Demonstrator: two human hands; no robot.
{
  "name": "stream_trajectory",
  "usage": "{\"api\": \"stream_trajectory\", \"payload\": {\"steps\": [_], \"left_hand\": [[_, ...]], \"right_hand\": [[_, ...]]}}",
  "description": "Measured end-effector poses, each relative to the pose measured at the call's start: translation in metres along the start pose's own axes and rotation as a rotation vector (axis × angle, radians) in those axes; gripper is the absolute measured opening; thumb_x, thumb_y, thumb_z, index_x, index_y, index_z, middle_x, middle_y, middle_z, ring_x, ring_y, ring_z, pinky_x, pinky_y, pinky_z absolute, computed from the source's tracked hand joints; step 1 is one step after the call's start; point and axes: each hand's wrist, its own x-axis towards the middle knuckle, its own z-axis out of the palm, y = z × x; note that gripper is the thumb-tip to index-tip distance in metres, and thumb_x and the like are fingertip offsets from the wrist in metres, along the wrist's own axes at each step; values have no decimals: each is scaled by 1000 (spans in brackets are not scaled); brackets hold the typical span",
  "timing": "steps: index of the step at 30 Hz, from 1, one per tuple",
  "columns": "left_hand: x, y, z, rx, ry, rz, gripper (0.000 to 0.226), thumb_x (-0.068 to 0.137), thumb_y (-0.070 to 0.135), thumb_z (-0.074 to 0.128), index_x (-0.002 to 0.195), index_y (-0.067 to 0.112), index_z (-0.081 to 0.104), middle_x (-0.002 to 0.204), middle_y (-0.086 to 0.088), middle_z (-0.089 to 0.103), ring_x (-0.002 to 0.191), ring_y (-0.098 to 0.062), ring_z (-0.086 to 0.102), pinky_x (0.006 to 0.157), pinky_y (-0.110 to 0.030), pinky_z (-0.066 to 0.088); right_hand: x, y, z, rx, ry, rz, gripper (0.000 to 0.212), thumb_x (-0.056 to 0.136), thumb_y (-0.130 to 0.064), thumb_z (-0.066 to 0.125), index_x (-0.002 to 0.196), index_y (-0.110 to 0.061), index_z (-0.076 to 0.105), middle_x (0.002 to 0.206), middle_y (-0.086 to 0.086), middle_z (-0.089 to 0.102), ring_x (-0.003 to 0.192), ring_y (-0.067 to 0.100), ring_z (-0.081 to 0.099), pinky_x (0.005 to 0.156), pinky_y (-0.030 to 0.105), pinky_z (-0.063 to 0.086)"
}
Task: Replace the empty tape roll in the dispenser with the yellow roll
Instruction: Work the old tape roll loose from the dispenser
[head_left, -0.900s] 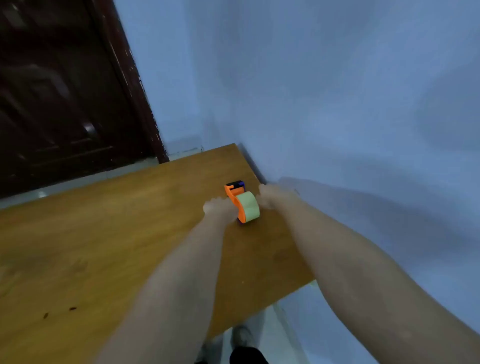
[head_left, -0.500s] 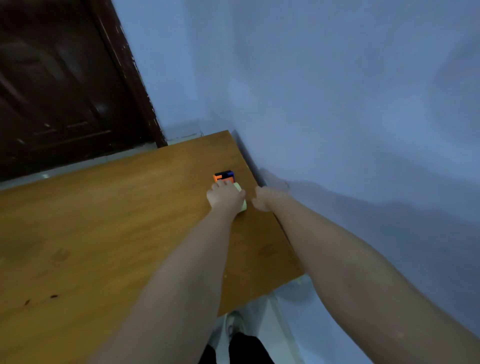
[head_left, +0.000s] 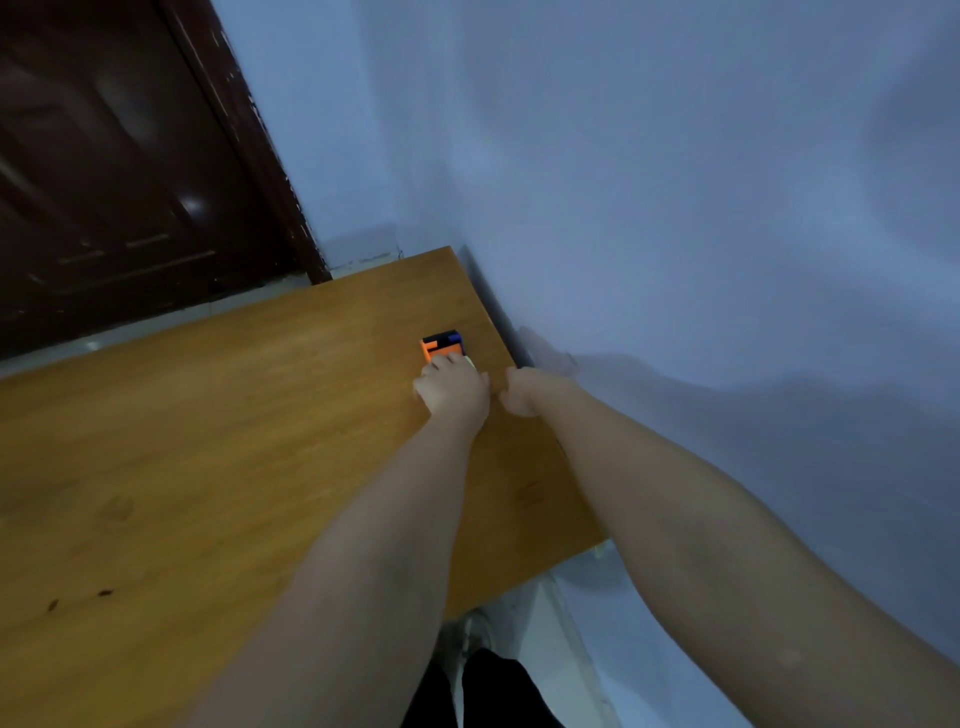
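Orange dispenser (head_left: 440, 346) half hidden, left hand (head_left: 453, 388) covering

Warm wood, cold blue wall, one bright orange spot

The table (head_left: 218, 447) is honey-brown wood with fine grain and a few small dark specks near its left edge. The tape dispenser (head_left: 440, 345) is bright orange with a black block and a blue corner; a pale yellow-green sliver of the tape roll (head_left: 470, 362) shows beside it. The wall (head_left: 675, 208) is plain pale blue, the door (head_left: 119, 171) dark reddish brown, glossy.
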Motion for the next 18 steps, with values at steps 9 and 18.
{"api": "stream_trajectory", "payload": {"steps": [9, 18], "left_hand": [[4, -12, 2, -45, 16, -12, 50, 99, 40, 34, 135, 5, 39, 131, -16, 48, 115, -32, 53, 88, -42, 49], [6, -50, 3, -139, -24, -96, 47, 101, 38, 30, 135, 5, 36, 131, -14, 48, 111, -31, 57, 75, -35, 43]], "right_hand": [[7, -12, 2, 28, -30, 27, 51, 101, -29, 32, 147, -8, 28, 152, 12, 35, 138, 30, 37, 111, 40, 35], [14, -37, 9, 42, -33, -24, 51, 100, -27, 34, 147, -8, 27, 152, 14, 34, 137, 32, 37, 111, 43, 34]]}}
